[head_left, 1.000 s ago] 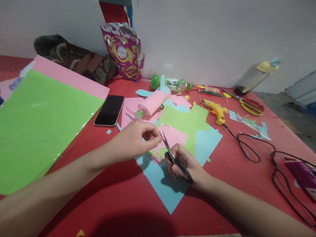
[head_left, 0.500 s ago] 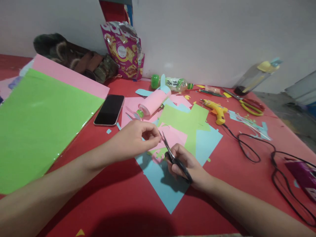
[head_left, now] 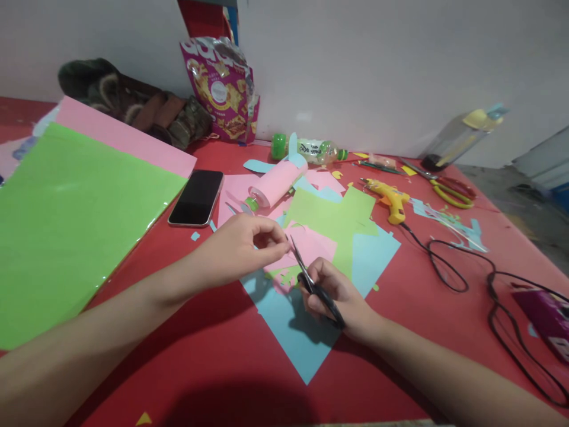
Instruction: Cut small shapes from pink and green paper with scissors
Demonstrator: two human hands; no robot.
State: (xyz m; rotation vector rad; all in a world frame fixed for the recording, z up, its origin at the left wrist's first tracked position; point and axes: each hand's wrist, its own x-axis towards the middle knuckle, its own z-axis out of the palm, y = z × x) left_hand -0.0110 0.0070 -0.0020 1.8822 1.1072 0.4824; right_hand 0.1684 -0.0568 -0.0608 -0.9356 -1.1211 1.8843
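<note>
My right hand point(head_left: 338, 299) is closed round the black handles of small scissors point(head_left: 306, 274), whose blades point up and left. My left hand point(head_left: 242, 244) pinches its fingertips together right at the blade tips, on a scrap too small to make out. Both hands hover over overlapping blue paper point(head_left: 293, 332), pink paper point(head_left: 311, 244) and green paper point(head_left: 331, 216) lying on the red table point(head_left: 213, 362).
Large green and pink sheets point(head_left: 66, 207) lie at the left, with a black phone point(head_left: 196, 197) beside them. Behind are a pink-wrapped bottle point(head_left: 273, 185), a snack bag point(head_left: 221, 89), a yellow glue gun point(head_left: 389, 198) with black cord point(head_left: 462, 279), and yellow-handled scissors point(head_left: 448, 191).
Almost nothing has moved; my left hand and the scissors have drifted slightly up the table, still held together at the blade tips.
</note>
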